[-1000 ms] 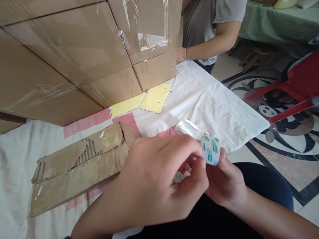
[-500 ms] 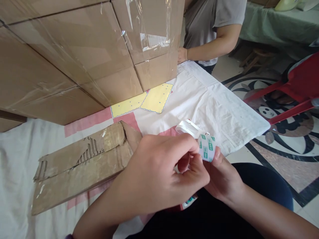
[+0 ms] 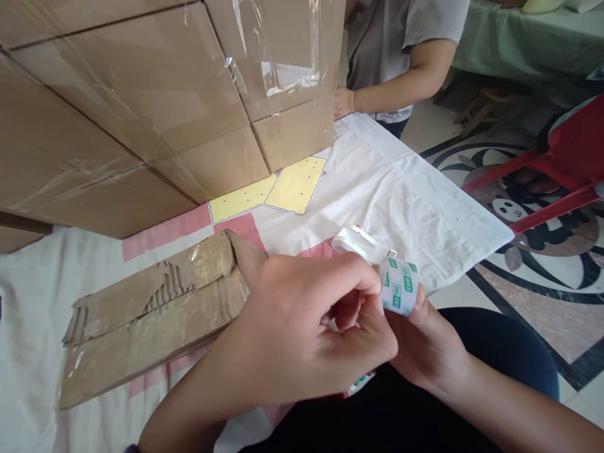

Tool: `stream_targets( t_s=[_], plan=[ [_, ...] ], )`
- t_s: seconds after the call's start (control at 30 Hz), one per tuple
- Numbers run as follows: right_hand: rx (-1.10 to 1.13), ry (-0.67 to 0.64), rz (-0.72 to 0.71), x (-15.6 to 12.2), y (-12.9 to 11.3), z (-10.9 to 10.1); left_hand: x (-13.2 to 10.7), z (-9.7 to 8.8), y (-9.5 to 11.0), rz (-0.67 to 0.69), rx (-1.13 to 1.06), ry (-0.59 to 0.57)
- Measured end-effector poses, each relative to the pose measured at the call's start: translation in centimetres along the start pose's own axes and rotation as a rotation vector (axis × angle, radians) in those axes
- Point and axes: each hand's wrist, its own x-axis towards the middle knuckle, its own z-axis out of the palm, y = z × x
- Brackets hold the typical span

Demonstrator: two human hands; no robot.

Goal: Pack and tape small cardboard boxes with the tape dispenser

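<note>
My right hand [image 3: 431, 343] holds a small roll of white adhesive tape [image 3: 400, 287] with green print, its thumb against the roll's right side. My left hand [image 3: 321, 321] is closed in a pinch, thumb and forefinger meeting at the tape's left edge; the very tips and the part they grip are mostly hidden. Just beyond the hands, a white plastic piece [image 3: 357, 240] with an oval opening lies on the table. Below my left hand, a small printed packet [image 3: 361, 384] shows only in part.
Stacked taped cartons [image 3: 141, 94] tower at the back left. A flattened, torn cardboard box [image 3: 155, 321] lies on the cloth-covered table [image 3: 391, 182]. Yellow scallop-edged sheets [image 3: 297, 185] lie by the cartons. Another person's arm [image 3: 401, 94] touches the stack. A red chair [image 3: 566, 151] stands right.
The tape roll and my right hand have shifted slightly to the right and down. My left hand keeps its pinch in nearly the same place.
</note>
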Motion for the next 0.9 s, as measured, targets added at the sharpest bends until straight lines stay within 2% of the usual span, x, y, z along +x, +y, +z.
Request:
stream_targets(
  t_s=[0.23, 0.4, 0.53, 0.73, 0.9],
  plan=[
    [-0.11, -0.001, -0.026, -0.1, -0.2, -0.4, -0.1, -0.3, -0.1, -0.063, -0.124, -0.022],
    [-0.417, 0.027, -0.14, -0.6, -1.2, -1.4, 0.3, -1.1, -0.6, -0.087, -0.163, -0.129],
    [-0.609, 0.003, -0.259, -0.4, -2.4, -1.2, 0.5, -1.3, -1.0, -0.077, -0.222, -0.177],
    [-0.662, -0.063, -0.337, 0.2, -2.8, -0.5, 0.4, -1.0, -1.2, -0.098, -0.29, -0.179],
    [-0.659, -0.054, -0.31, 0.3, -2.6, -1.0, 0.2, -0.4, -1.2, -0.142, -0.329, -0.17]
  ],
)
